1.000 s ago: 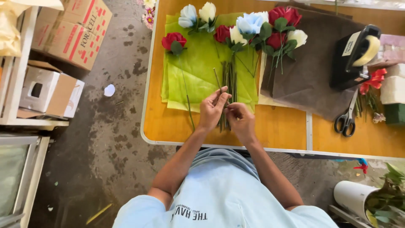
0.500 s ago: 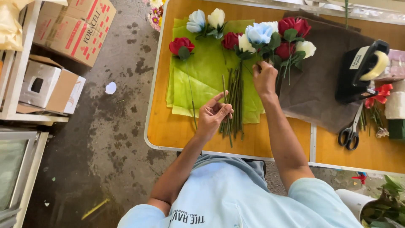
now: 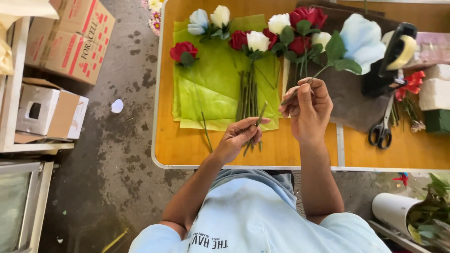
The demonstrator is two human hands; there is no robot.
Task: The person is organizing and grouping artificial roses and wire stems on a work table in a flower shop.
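- Spanning the view, an orange tabletop (image 3: pixel 300 154) bearing green wrapping sheets (image 3: pixel 211 93) on the left side and a dark brown sheet (image 3: pixel 351 93) further right
- Lying on the green sheets, a bunch of artificial stems (image 3: pixel 248 93) already gathered side by side, heads red and white at the far end; one red rose (image 3: pixel 183 50) and a pale blue and white pair (image 3: pixel 208 19) set apart, not yet joined to the bunch
- Raised in the right hand (image 3: pixel 307 110), a pale blue flower (image 3: pixel 362 41) with broad green leaves, fingers pinched together on its thin stem, bloom held above the brown sheet
- Resting near the table edge, left hand (image 3: pixel 236 137), fingers closed on the lower ends of the bunch at the hem of the green sheets
- Waiting untouched at the right: black tape dispenser (image 3: pixel 391 58), scissors (image 3: pixel 382 129), so binding and trimming judged still ahead
- Judged roughly midway: several stems laid, several loose, wrap not folded
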